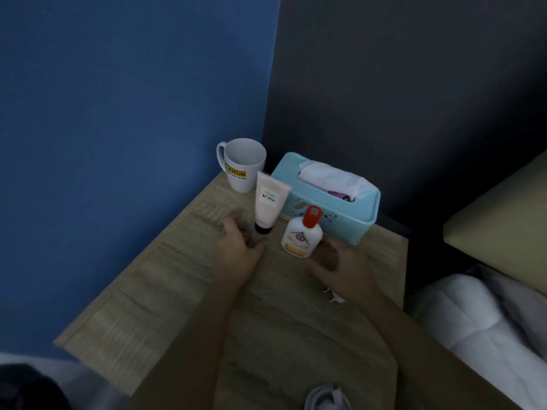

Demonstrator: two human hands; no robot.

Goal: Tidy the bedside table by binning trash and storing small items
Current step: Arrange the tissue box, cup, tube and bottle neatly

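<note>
A pink tube (270,201) marked "tease" stands cap-down on the wooden bedside table (165,276). Right of it stands a white bottle (302,235) with a red cap. My left hand (239,247) hovers just left of the tube's black cap, fingers apart and blurred, holding nothing. My right hand (340,264) is spread open just right of the bottle, close to it but apart. A small white plug (333,297) lies under my right wrist, partly hidden.
A white mug (241,164) stands at the table's back corner by the blue wall. A light blue tissue box (328,199) with a small pink item in its opening sits behind the bottle. A bed (488,306) lies to the right. A coiled white cable (325,398) shows at the bottom edge.
</note>
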